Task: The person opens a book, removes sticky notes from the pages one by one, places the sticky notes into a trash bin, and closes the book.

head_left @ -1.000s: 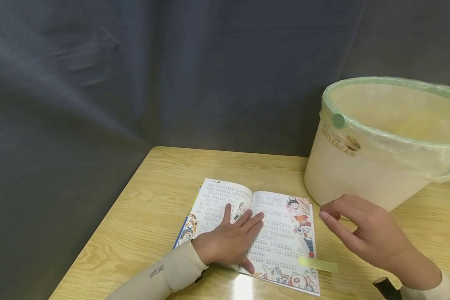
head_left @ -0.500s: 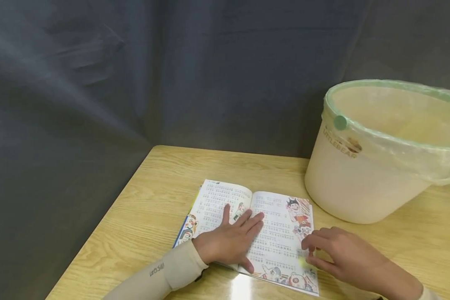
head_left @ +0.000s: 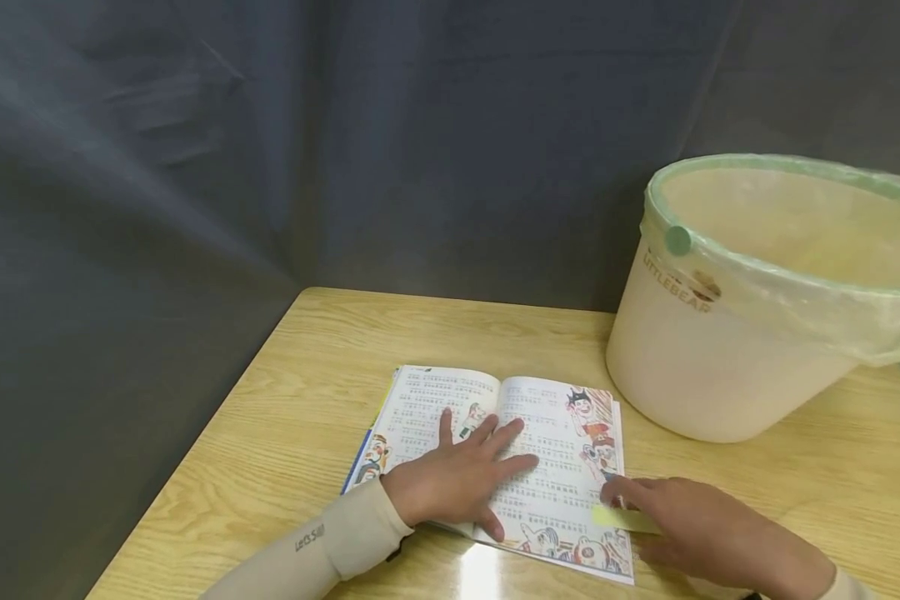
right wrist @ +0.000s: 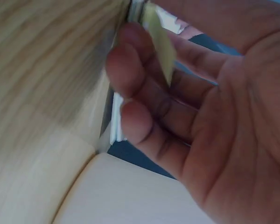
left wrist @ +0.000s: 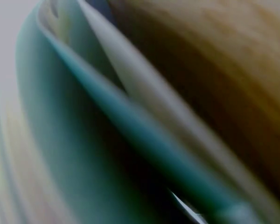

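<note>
An illustrated book [head_left: 562, 425] lies spread on the table. My left hand [head_left: 461, 479] is laid across its inner pages, fingers straight and spread, holding nothing. A yellow sticky strip [head_left: 626, 520] juts past the right page's edge, low down. My right hand [head_left: 708, 533] is beside that edge, its fingers loosely bent about the strip. In the right wrist view several fingertips lie by the book's edge, and the strip's [right wrist: 162, 49] end stands free among the fingers; no firm pinch shows. Blurred page edges [left wrist: 144, 126] fill the left wrist view.
A cream bin [head_left: 720, 358] with a green rim and a clear liner stands at the right, behind my right hand. The wooden table [head_left: 330, 333] ends at the left by a dark cloth [head_left: 450, 150], which also hangs behind.
My right hand has come down and left from above the table to the page's edge at the strip. The left hand stays on the book, which has shifted slightly left.
</note>
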Demonstrator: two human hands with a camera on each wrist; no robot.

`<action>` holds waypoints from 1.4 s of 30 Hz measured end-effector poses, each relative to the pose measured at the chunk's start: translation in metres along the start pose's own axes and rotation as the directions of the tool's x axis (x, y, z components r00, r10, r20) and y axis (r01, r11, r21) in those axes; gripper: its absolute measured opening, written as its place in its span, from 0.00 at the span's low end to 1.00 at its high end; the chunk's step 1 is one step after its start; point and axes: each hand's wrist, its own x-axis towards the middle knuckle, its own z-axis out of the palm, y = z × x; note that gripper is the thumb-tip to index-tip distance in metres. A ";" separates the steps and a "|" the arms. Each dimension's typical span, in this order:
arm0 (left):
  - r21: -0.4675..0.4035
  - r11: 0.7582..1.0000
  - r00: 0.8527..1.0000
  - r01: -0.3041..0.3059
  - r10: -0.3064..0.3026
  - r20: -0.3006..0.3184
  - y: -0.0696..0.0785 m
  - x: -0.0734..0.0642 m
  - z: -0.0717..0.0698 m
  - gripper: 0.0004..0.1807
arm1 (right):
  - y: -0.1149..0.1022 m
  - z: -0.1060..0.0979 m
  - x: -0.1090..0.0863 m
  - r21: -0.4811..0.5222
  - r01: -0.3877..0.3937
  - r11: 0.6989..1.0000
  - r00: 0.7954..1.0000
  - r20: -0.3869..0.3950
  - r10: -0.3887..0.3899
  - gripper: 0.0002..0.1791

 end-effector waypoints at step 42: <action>0.026 0.999 0.999 -0.042 0.042 0.005 -0.001 -0.001 0.000 0.43 | 0.026 -0.021 -0.004 -0.044 0.321 0.946 0.885 -0.343 -0.316 0.17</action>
